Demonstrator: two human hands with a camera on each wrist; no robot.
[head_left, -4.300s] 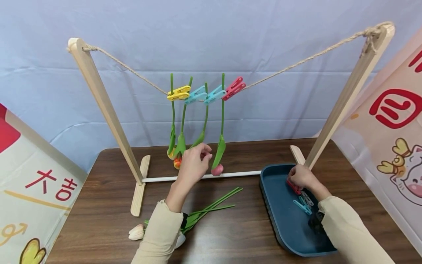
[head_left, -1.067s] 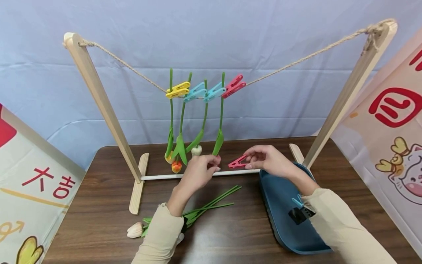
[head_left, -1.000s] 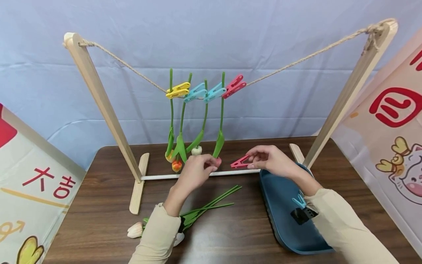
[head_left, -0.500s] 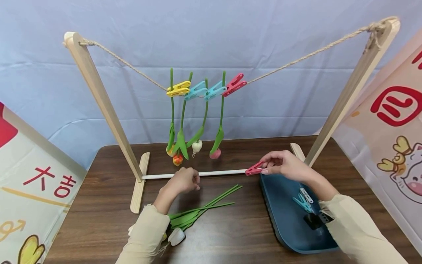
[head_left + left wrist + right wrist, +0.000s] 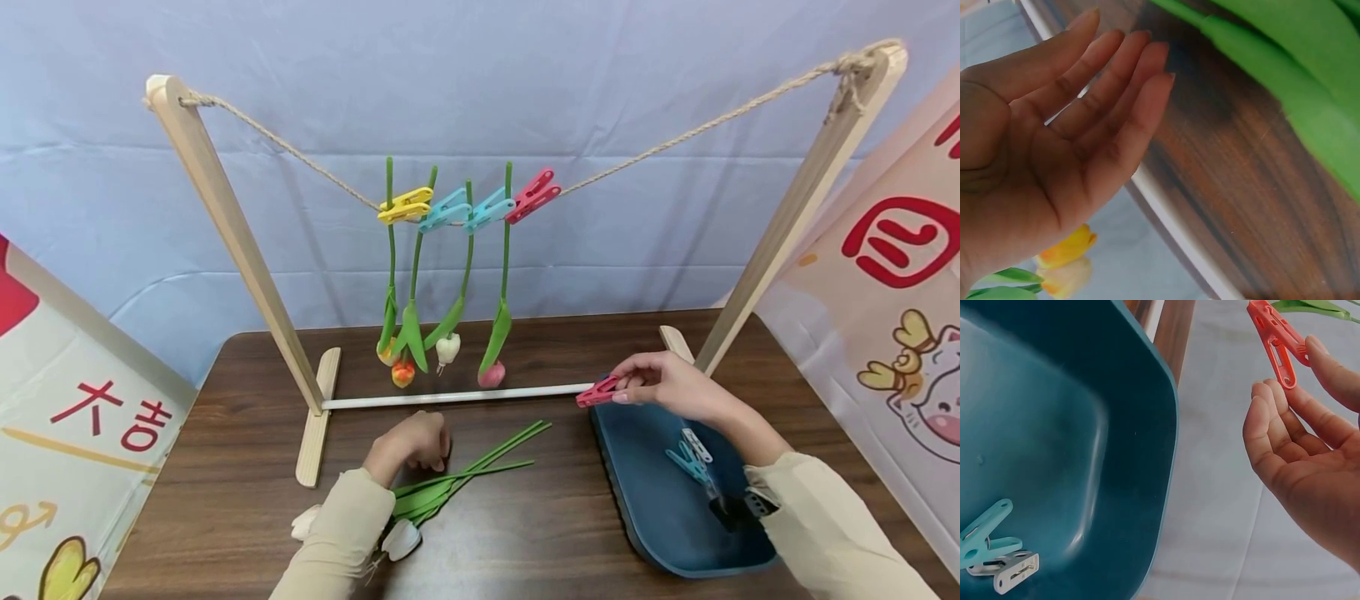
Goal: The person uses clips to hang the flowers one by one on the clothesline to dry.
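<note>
My right hand (image 5: pixel 663 385) pinches a red clothespin (image 5: pixel 1275 340) between thumb and fingertips, over the far left corner of the blue tray (image 5: pixel 637 533). My left hand (image 5: pixel 414 442) hovers by the loose tulips, its fingers loosely bent and holding nothing, as the left wrist view shows. Under and beside that forearm lie the tulips' green stems (image 5: pixel 495 458), a white tulip head (image 5: pixel 401 540) and a cream one (image 5: pixel 303 522). Several tulips hang upside down from the rope (image 5: pixel 675 140), held by a yellow clothespin (image 5: pixel 406 206), two blue ones and a pink-red clothespin (image 5: pixel 533 197).
A wooden frame with a left post (image 5: pixel 232 233), a right post (image 5: pixel 810 200) and a white crossbar (image 5: pixel 465 397) stands on the brown table (image 5: pixel 540 517). In the tray lie a light blue clothespin (image 5: pixel 686 461) and a white clothespin (image 5: pixel 1016 572). Printed banners flank the table.
My right hand took a red clothespin out of the tray, reached left, then drew back right with it. My left hand left the pink tulip head and came down toward the loose stems.
</note>
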